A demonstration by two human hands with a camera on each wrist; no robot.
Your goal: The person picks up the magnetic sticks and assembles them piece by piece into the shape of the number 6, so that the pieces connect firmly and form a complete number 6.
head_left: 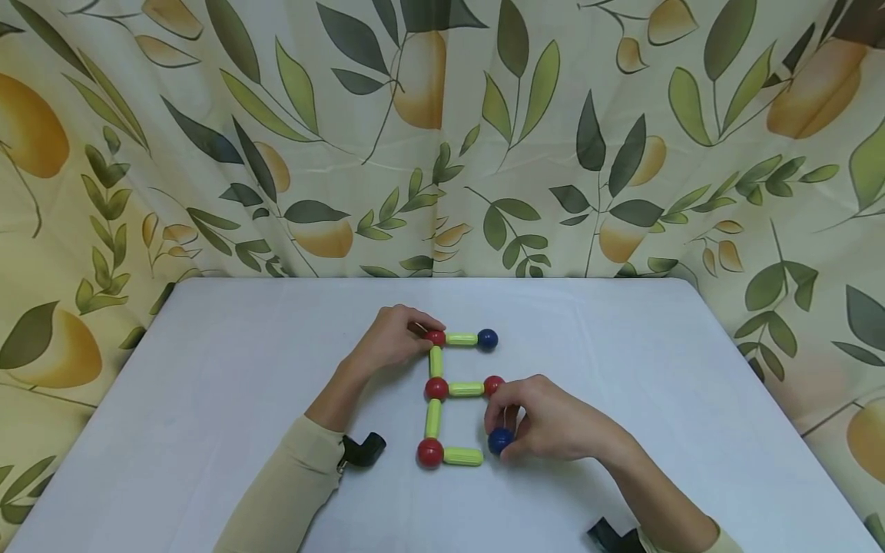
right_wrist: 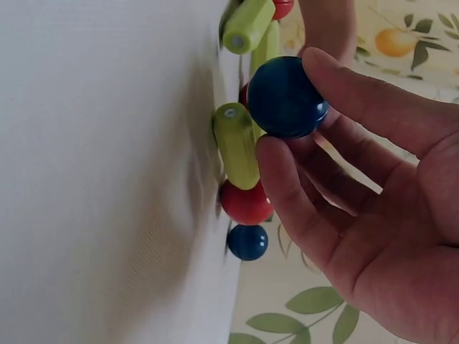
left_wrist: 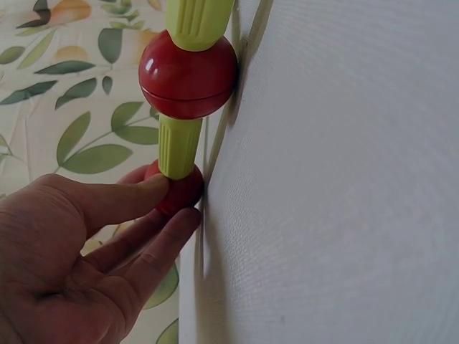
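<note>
A flat figure of yellow-green ribbed rods and red balls lies on the white table. My left hand (head_left: 396,336) pinches the far-left red ball (left_wrist: 185,188) between thumb and fingers. Between the thumb and fingertips of my right hand (head_left: 553,418) is a loose dark blue ball (right_wrist: 287,97), just right of the bare end of the nearest rod (head_left: 463,457). Another rod (right_wrist: 238,147) runs from the middle-right red ball (right_wrist: 246,203), its round metal-tipped end free; my fingers hide it in the head view. A second blue ball (head_left: 487,340) joins the top rod (head_left: 461,339).
The white table (head_left: 207,430) spreads out on both sides of the figure. Behind it hangs a curtain (head_left: 525,153) printed with leaves and fruit. A black wrist camera (head_left: 364,450) sits by the left sleeve, another (head_left: 614,536) by the right sleeve.
</note>
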